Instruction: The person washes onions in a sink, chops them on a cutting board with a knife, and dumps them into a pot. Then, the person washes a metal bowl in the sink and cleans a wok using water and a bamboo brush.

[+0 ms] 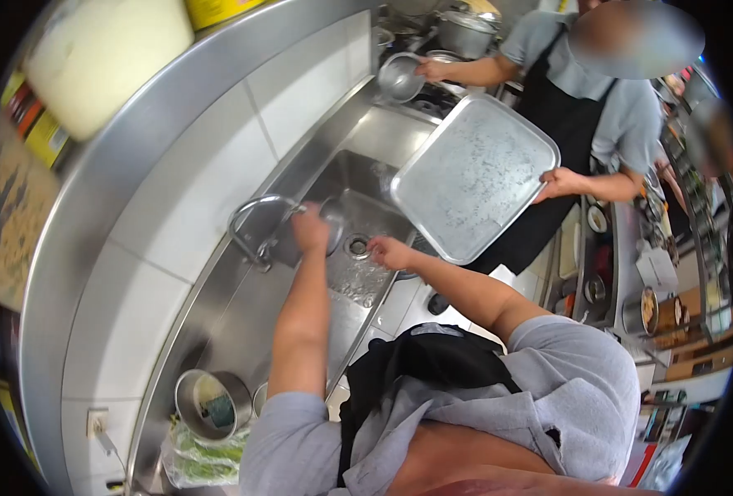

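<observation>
My left hand [309, 231] is beside the curved faucet [260, 204], over the sink. Its fingers are closed on the edge of a round metal container [331, 225], partly hidden by the hand and blurred. My right hand [392, 253] hovers over the sink basin [346, 171] near the drain [356, 245]. Its fingers are loosely bent and apart, with nothing visible in them. Water wets the bottom of the basin.
A co-worker in a black apron [548, 124] stands across the sink, holding a large metal tray [475, 174] and a metal pot [400, 78]. Beside my left arm are a pot [236, 397] and bagged greens [205, 455]. A steel shelf [77, 190] runs along the wall.
</observation>
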Demonstrator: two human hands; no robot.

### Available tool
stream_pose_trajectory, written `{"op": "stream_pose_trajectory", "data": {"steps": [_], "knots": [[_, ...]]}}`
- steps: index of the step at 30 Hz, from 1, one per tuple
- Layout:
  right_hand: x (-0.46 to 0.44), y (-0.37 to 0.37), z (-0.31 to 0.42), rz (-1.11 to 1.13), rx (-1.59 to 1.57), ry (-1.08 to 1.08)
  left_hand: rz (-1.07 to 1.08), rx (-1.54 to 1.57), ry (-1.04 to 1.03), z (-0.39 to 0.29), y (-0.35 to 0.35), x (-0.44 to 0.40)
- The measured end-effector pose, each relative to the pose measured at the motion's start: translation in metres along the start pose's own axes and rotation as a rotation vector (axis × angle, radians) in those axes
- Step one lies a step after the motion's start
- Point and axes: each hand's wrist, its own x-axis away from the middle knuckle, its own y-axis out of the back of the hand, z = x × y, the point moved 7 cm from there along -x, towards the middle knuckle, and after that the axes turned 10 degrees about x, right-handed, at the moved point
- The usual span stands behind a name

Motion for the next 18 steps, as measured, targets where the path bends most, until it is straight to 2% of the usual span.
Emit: {"op": "stream_pose_trajectory", "data": {"steps": [2, 3, 5, 7, 9, 11, 12, 14, 15, 16, 18], "knots": [[-0.008, -0.005, -0.007, -0.136, 0.178, 0.060, -0.095, -0.103, -0.417, 0.001, -0.004, 0.034], [-0.010, -0.005, -0.001, -0.294, 0.327, 0.192, -0.012, -0.010, -0.464, 0.007, -0.009, 0.046], [-0.013, -0.007, 0.008, -0.423, 0.472, 0.259, 0.158, 0.102, -0.579, 0.004, -0.020, 0.064], [-0.021, 0.013, 0.013, -0.442, 0.451, 0.183, 0.275, 0.151, -0.677, -0.020, -0.012, 0.075], [-0.028, 0.011, 0.004, -0.101, 0.589, 0.060, 0.320, 0.188, -0.727, -0.030, -0.007, 0.089], [-0.017, 0.021, 0.018, -0.114, 0.649, 0.046, 0.320, 0.454, -0.380, 0.002, -0.008, 0.082], [-0.009, 0.023, 0.026, -0.105, 0.717, 0.041, 0.326, 0.452, -0.386, -0.003, -0.004, 0.083], [0.006, 0.038, 0.050, -0.142, 0.795, 0.061, 0.266, 0.302, -0.575, -0.024, 0.016, 0.101], [0.011, 0.046, 0.060, -0.169, 0.879, 0.091, 0.276, 0.224, -0.578, -0.025, 0.017, 0.104], [0.010, 0.057, 0.056, -0.154, 0.956, 0.045, 0.281, 0.216, -0.560, -0.017, 0.015, 0.103], [0.021, 0.082, 0.064, -0.126, 1.117, -0.011, 0.444, 0.235, -0.276, 0.040, -0.015, 0.094]]}}
